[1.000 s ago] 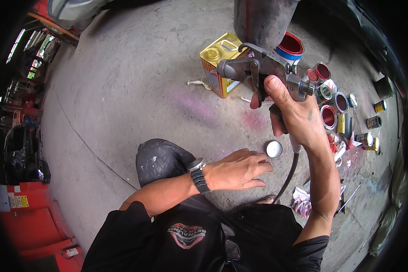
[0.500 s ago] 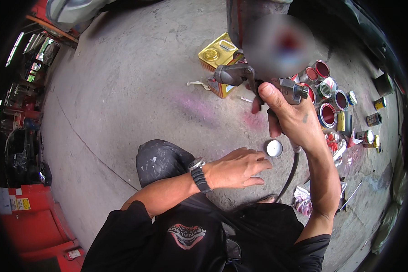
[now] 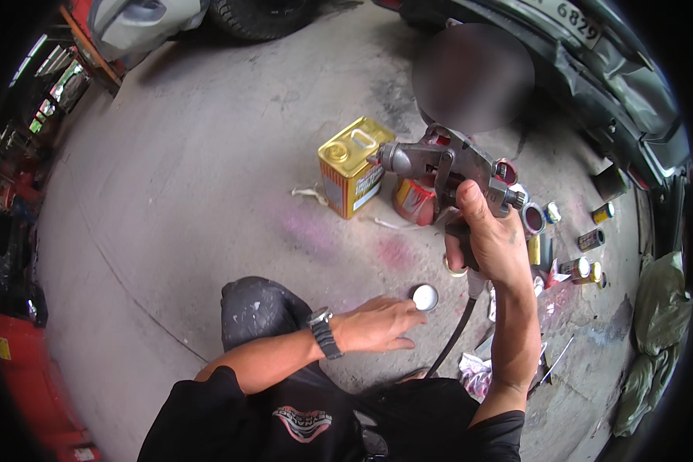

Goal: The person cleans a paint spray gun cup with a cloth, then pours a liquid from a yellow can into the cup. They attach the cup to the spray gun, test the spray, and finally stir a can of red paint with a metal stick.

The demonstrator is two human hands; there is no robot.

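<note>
Since a second ago my spray gun [image 3: 446, 165] tips nozzle-left and sits a bit lower, so I judge I'm mid-check on it. Left hand [image 3: 377, 323] lies loosely open, fingertips touching the small round lid [image 3: 425, 296] on the concrete floor [image 3: 192, 177]. Right hand [image 3: 489, 235] is wrapped tight around the gun's grip, above the paint cans [image 3: 550, 231].
</note>
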